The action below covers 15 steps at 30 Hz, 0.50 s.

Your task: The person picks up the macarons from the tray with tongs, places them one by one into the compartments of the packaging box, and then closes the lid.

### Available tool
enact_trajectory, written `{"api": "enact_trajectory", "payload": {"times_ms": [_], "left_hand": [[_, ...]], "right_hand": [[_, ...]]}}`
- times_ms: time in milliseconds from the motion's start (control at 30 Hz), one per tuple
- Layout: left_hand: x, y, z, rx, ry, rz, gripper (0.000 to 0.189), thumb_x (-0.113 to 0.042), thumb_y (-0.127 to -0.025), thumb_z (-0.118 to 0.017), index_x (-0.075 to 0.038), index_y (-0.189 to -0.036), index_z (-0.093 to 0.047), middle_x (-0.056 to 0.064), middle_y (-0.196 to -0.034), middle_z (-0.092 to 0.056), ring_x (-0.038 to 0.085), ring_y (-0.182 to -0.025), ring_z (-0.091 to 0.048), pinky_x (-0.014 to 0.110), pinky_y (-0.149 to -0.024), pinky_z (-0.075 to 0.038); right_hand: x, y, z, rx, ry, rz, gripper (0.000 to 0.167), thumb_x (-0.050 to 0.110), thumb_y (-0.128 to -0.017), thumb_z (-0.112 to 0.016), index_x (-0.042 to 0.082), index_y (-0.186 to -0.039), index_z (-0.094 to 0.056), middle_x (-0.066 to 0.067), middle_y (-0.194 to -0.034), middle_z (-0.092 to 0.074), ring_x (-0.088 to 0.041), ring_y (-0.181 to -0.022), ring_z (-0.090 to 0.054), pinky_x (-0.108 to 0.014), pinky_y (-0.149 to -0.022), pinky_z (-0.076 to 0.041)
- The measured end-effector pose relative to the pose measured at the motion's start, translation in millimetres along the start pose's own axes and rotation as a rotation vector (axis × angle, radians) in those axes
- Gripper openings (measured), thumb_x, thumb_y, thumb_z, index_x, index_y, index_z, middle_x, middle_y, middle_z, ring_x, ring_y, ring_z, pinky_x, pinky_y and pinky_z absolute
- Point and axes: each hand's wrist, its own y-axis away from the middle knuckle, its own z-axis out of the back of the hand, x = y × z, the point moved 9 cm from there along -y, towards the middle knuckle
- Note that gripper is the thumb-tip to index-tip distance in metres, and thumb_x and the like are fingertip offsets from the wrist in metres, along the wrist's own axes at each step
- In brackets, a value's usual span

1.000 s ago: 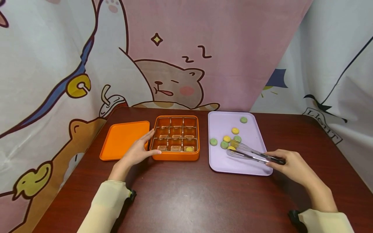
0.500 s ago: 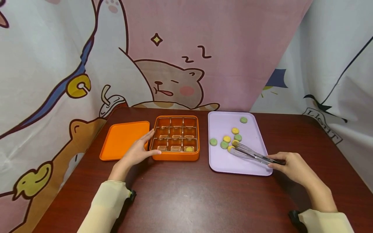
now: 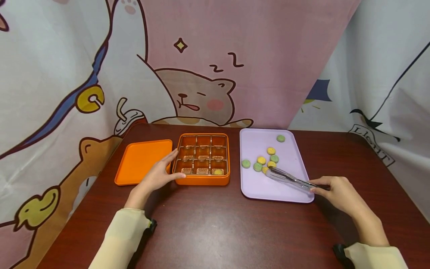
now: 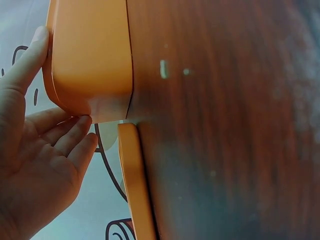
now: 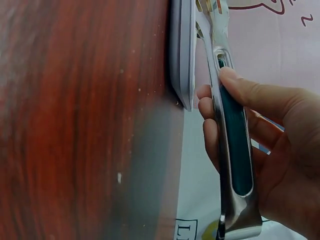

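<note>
My left hand (image 3: pixel 156 177): loosely spread, touching the square orange box (image 3: pixel 203 181).
My right hand (image 3: pixel 337 191): gripping silver metal tongs (image 3: pixel 293 179), tips at a small yellow disc (image 3: pixel 265 170) on a lilac rectangular tray (image 3: pixel 268 189).

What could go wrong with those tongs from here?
The tongs in the right hand are at a yellow piece with a green piece close beside it, so they may nudge the neighbour. If lifted, the yellow piece might slip and drop on the table between the tray and the orange box.
</note>
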Motion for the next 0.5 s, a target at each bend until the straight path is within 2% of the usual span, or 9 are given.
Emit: {"api": "enact_trajectory", "payload": {"times_ms": [267,500], "left_hand": [[-0.4,0.9,0.0,-0.001,0.011,0.003,0.098,-0.043,-0.085,-0.077,-0.007,-0.159,-0.023,0.012,-0.167,-0.019,0.040,-0.152,-0.023,0.062,-0.119,-0.026],[-0.8,0.5,0.0,-0.001,0.010,-0.001,0.097,-0.042,-0.086,-0.077,-0.007,-0.159,-0.023,0.013,-0.167,-0.018,0.040,-0.152,-0.023,0.062,-0.118,-0.026]], "right_hand": [[2.4,1.4,4.1,-0.037,0.002,0.015,0.020,0.009,-0.074,-0.084,0.008,-0.094,-0.082,-0.008,-0.085,-0.077,-0.017,-0.075,-0.068,-0.035,-0.064,-0.055],[2.2,1.9,5.3,-0.042,-0.011,0.005,0.021,0.008,-0.075,-0.084,0.008,-0.095,-0.081,-0.009,-0.086,-0.077,-0.019,-0.077,-0.068,-0.032,-0.065,-0.056]]}}
